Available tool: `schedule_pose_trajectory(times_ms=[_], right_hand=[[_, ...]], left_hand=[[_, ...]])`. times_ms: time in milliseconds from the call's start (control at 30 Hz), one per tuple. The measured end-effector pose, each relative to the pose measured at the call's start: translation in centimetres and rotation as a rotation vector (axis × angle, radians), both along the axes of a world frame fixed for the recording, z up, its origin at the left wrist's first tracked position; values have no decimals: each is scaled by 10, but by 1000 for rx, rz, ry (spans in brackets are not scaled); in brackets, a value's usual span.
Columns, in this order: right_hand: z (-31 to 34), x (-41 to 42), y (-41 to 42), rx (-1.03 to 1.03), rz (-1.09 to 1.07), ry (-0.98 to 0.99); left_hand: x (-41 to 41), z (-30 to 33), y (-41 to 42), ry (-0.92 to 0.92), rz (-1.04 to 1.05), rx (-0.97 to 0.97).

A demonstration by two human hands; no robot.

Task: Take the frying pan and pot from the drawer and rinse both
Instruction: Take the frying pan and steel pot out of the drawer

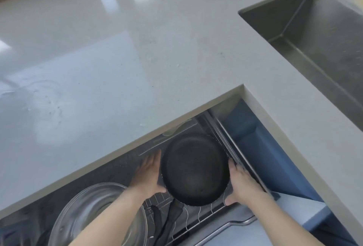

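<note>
Big pale grey countertop [117, 59] fills most of the view, with a steel sink [318, 35] sunk in at the upper right. Below its edge the drawer [225, 232] is pulled open, wire rack [196, 216] inside. A glass lid [94, 212] sits at the drawer's left. The black frying pan [195, 169] is over the rack, its handle pointing toward the camera. Both hands are on it: left hand [147, 177] and right hand [242, 184] press its 2 sides, fingers fairly straight along the rim. Can't spot the pot.
</note>
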State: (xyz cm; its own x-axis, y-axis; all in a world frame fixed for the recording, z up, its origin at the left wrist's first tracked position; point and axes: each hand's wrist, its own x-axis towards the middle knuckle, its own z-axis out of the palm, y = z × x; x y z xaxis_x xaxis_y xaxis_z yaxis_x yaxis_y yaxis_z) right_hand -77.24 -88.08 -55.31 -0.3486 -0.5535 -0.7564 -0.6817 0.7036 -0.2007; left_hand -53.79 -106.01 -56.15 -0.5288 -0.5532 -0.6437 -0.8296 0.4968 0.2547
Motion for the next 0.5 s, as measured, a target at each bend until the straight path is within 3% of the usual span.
schedule_pose_trajectory(times_ms=[333,500], right_hand=[[-38,2,-5,-52,-160,-75],[-53,9,-3,-22,-164,-16]], left_hand=[[-2,-43,-20,43,-46,168],[-3,-51,-17,137,43,275]])
